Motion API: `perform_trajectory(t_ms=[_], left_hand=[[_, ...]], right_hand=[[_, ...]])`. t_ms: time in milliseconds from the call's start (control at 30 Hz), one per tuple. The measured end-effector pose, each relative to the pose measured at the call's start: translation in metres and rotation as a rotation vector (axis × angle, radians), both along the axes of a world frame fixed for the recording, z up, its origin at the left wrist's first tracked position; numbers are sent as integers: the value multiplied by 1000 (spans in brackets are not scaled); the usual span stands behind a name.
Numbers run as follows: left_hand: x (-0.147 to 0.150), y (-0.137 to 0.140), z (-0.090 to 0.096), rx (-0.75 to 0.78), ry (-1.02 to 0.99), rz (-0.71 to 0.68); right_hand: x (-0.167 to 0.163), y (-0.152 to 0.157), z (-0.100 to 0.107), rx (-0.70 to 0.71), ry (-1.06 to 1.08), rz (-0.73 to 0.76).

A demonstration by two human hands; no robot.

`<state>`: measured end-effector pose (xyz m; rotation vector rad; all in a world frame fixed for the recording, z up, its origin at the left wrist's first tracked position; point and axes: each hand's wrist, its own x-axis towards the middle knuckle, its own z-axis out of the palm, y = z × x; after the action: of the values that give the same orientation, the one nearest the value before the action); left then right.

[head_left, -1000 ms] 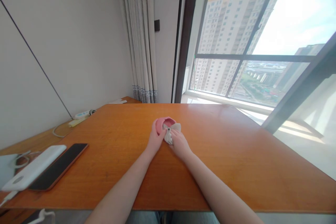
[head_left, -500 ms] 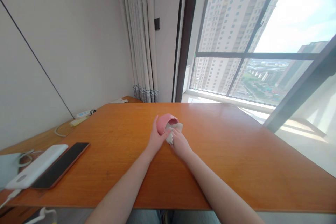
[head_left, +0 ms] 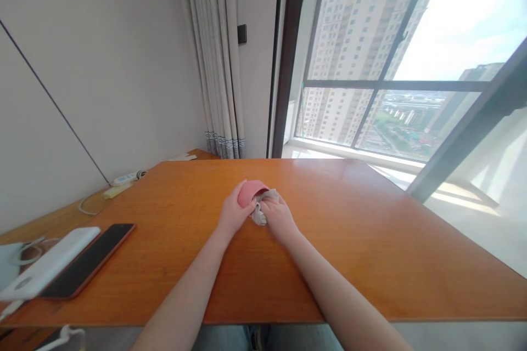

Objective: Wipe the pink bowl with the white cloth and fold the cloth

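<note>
A pink cup or small bowl [head_left: 250, 192] is tilted on its side above the middle of the table, its mouth turned to the right. My left hand [head_left: 234, 211] grips it from the left, thumb along the near side of the rim. A crumpled whitish cloth [head_left: 259, 216] spills out of the mouth. With closed fingers my right hand [head_left: 280, 218] pinches that cloth at the opening. The inside of the pink vessel and my right fingertips are mostly hidden.
On the left of the wooden table [head_left: 349, 263] lie a dark phone [head_left: 88, 260] and a white power bank [head_left: 51, 263] with a cable. Behind them, a power strip [head_left: 125, 179] rests by the wall. A curtain [head_left: 218, 66] and a large window stand beyond.
The pink vessel has turned so less of its inside shows. Both hands appear slightly farther left, as the whole view has shifted a little. My right hand sits closer against the opening.
</note>
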<state>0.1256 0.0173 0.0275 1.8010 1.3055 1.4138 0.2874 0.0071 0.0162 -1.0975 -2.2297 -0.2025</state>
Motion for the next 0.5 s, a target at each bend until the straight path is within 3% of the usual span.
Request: perform_trajectory(t_ms=[200,333,500], left_hand=[[22,-10,-7,25,-176,14],[18,-10,-3,104,-126,74],[1,-3,7,48,-50,-14]], right_hand=[[-5,2,-13,-73,99,-26],[-6,2,-13,-95,68,39],[-5,1,-6,-111,-5,33]])
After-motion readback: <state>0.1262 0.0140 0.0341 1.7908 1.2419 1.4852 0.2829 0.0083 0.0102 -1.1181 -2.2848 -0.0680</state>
